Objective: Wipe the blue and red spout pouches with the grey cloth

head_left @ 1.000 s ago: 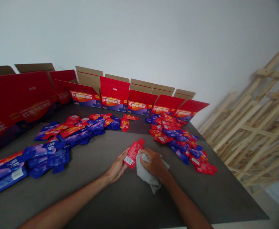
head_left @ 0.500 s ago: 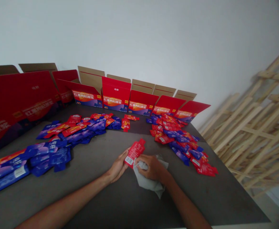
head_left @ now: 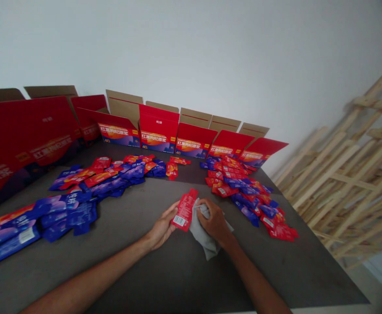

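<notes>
**Hands and sachet.** Your left hand (head_left: 160, 230) is closed narrowly on the lower end of a red sachet (head_left: 184, 210), with the fingers against its left edge. The sachet's printed barcode (head_left: 179, 221) faces up near those fingers, and its top end tilts away from you. You hold it just above the dark grey tabletop (head_left: 177, 279), although the view does not settle whether its lower end touches the surface. Your right hand (head_left: 214, 222) is bunched around a grey cloth (head_left: 207, 235), gripping it firmly. The cloth is pressed against the sachet's right edge, and its loose lower part hangs towards the tabletop.

**Surroundings.** To your left lies a spread heap of blue and red sachets (head_left: 89, 187), well apart from your left hand. A smaller cluster of red sachets (head_left: 171, 170) sits beyond it, towards the middle of the table. To your right, a second heap of red and blue sachets (head_left: 245, 192) lies near your right hand. Along the far edge stands a row of open red cartons (head_left: 158, 131), with their tan inner flaps raised and orange-and-purple printed panels facing you. A larger red carton (head_left: 24, 139) stands at the left. Unfinished wooden frames (head_left: 341, 174) lean against the white wall (head_left: 191, 52) at the right.
</notes>
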A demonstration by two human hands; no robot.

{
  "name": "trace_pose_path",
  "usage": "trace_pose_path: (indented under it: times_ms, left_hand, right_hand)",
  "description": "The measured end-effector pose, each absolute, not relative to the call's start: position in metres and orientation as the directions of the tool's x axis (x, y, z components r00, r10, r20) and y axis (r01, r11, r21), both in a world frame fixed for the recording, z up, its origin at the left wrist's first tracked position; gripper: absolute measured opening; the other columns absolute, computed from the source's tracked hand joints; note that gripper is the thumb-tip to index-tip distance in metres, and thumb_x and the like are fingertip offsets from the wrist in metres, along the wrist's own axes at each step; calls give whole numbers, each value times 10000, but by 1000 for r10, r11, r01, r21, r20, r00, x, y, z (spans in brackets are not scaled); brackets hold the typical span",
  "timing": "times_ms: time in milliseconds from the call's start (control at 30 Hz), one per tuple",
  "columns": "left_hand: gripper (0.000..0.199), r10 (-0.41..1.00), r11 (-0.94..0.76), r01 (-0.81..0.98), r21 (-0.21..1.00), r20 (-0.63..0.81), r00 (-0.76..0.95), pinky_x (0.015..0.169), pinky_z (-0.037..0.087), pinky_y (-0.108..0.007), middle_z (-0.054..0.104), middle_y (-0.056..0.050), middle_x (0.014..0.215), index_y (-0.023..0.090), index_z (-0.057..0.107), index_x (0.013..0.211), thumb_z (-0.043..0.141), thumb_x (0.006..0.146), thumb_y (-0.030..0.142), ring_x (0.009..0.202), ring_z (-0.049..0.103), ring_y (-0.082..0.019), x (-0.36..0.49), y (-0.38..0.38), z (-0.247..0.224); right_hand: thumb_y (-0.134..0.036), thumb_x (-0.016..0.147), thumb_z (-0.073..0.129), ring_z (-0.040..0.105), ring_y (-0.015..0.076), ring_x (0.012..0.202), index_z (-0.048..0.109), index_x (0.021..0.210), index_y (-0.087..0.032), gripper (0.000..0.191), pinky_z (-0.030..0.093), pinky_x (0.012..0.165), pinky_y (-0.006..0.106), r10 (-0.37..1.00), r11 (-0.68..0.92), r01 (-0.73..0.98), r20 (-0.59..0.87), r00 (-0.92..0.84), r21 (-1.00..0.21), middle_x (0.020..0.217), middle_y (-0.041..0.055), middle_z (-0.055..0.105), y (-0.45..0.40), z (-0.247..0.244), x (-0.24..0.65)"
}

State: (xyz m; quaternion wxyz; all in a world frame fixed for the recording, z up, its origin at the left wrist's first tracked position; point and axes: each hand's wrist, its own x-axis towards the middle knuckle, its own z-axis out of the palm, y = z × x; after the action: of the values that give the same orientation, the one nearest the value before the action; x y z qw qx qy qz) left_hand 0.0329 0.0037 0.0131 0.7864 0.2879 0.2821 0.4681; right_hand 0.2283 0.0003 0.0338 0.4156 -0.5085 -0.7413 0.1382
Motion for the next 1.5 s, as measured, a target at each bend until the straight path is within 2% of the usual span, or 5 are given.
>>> trace_pose_path:
  times_ms: [300, 933, 1100, 1333, 1500]
  left_hand:
    - [495, 905, 275, -394, 877, -98, 413, 1072, 392, -383, 662, -81, 1279, 253, 641, 1282, 670, 834, 461, 1290, 505, -287, 33, -6, 5]
    - [514, 942, 112, -372, 921, 21, 335, 1207, 104, -341, 561, -96, 1415, 213, 591, 1340, 608, 877, 437, 1455, 286, -246, 27, -19, 10]
    - [639, 852, 187, -289, 939, -8, 524, 911, 486, -373, 738, -125, 1010, 212, 430, 1472, 550, 905, 479, 983, 663, -279, 26, -20, 9]
    - [665, 814, 248, -210, 946, -86, 574, 674, 526, -353, 729, -96, 818, 189, 413, 1478, 457, 925, 555, 656, 647, -221, 29, -19, 15]
    - [518, 939, 120, -272, 955, -20, 344, 1106, 341, -349, 688, -80, 1236, 228, 616, 1313, 504, 913, 538, 1231, 557, -262, 28, -10, 8]
  right_hand:
    - [-325, 890, 507, 562, 160, 810, 478, 971, -239, 122, 485, 766, 261, 878, 477, 431, 436, -198, -766, 895, 0, 552, -14, 34, 220]
    - [-190, 861, 561, 656, 174, 957, 573, 1043, -257, 194, 495, 873, 275, 761, 638, 484, 396, -514, -598, 1019, 19, 678, -20, 40, 203]
    - [-194, 886, 550, 654, 180, 877, 570, 1001, -244, 127, 496, 827, 279, 832, 547, 596, 463, -307, -588, 955, 30, 661, -14, 34, 210]
    - [-186, 891, 550, 645, 174, 885, 580, 1018, -232, 138, 487, 831, 276, 836, 537, 595, 473, -279, -598, 955, 25, 657, -14, 39, 210]
    - [-170, 865, 581, 655, 171, 931, 600, 1038, -238, 187, 487, 862, 268, 762, 641, 535, 373, -529, -550, 1019, 18, 676, -20, 43, 205]
